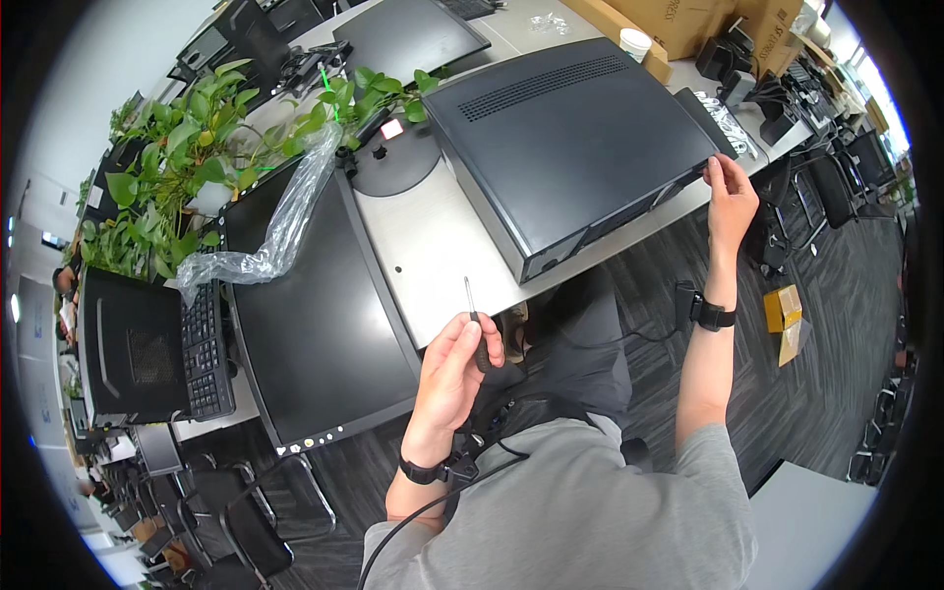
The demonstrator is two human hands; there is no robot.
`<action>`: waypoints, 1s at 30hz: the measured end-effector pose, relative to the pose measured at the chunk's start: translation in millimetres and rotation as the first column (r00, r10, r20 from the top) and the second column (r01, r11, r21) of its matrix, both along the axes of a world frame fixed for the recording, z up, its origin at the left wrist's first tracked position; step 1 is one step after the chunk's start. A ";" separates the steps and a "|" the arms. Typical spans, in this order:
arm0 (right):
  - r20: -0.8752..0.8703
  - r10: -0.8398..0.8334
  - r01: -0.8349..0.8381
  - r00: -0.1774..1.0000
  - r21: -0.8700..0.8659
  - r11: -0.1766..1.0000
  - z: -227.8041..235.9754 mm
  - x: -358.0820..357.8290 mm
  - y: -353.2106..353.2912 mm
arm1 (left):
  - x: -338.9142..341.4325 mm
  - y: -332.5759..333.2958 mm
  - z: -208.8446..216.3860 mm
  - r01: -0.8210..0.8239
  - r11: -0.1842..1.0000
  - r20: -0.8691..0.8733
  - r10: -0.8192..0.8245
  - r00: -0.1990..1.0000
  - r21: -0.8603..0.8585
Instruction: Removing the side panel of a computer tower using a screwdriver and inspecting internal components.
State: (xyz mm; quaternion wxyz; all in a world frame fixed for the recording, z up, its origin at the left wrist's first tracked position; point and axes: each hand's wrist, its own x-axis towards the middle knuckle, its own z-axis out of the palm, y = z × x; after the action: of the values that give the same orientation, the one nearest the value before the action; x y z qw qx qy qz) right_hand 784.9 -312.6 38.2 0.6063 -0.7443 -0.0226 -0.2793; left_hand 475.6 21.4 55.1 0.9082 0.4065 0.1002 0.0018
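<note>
My left hand (447,379) is closed around the dark handle of a screwdriver (470,297). Its metal shaft points up and away from me, over the near edge of the table. A black desktop computer case (580,147) lies flat on the white table, with a band of vent slots along its far side. At the near right corner of the case, the fingers of my right hand (733,206) pinch its edge. Those fingertips partly hide the corner, so I cannot make out exactly which part they grip.
Left of the case lie a large black monitor (315,315) and a round black stand base (398,162). Clear plastic wrap (285,226) crosses the monitor near a leafy plant (187,147). A white paper cup (635,43) stands behind the case. An open yellow box (784,310) sits on the floor.
</note>
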 end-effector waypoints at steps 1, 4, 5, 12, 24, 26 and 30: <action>0.002 -0.001 0.001 1.000 -0.023 1.000 -0.6 0.5 -1.9 | -1.2 0.9 -1.3 -0.003 1.000 0.000 0.003 1.000 -0.004; 0.085 -0.002 0.012 0.996 -0.115 0.993 -1.1 2.9 -5.9 | -4.1 2.5 -3.7 -0.001 1.000 0.000 0.001 1.000 -0.016; 0.106 -0.009 0.024 0.994 -0.135 0.991 -0.9 3.5 -6.1 | -5.2 2.5 -4.0 0.002 1.000 -0.007 -0.003 1.000 -0.019; 0.233 0.003 0.030 0.973 -0.141 0.990 -1.6 -2.9 3.2 | -12.3 0.5 -3.8 -0.037 0.999 -0.050 0.037 0.998 -0.012; 0.165 -0.097 0.122 0.982 -0.147 0.982 -0.3 -2.7 6.0 | -14.8 -2.4 -6.4 -0.055 0.998 -0.049 0.053 0.997 -0.034; 0.067 -0.134 0.144 0.989 -0.192 0.971 1.6 -6.1 4.7 | -15.0 -5.0 -6.7 -0.065 0.998 -0.067 0.063 0.996 -0.022; 0.187 -0.133 0.179 0.973 -0.260 0.949 2.6 -9.4 6.9 | -13.1 -8.2 -7.9 -0.075 0.997 -0.074 0.074 0.995 -0.009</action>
State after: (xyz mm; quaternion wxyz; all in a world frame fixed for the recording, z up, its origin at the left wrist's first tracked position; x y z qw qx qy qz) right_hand 775.6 -305.7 40.7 0.4689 -0.7946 -0.0529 -0.3821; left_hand 462.5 13.2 47.2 0.9055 0.3969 0.1486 0.0201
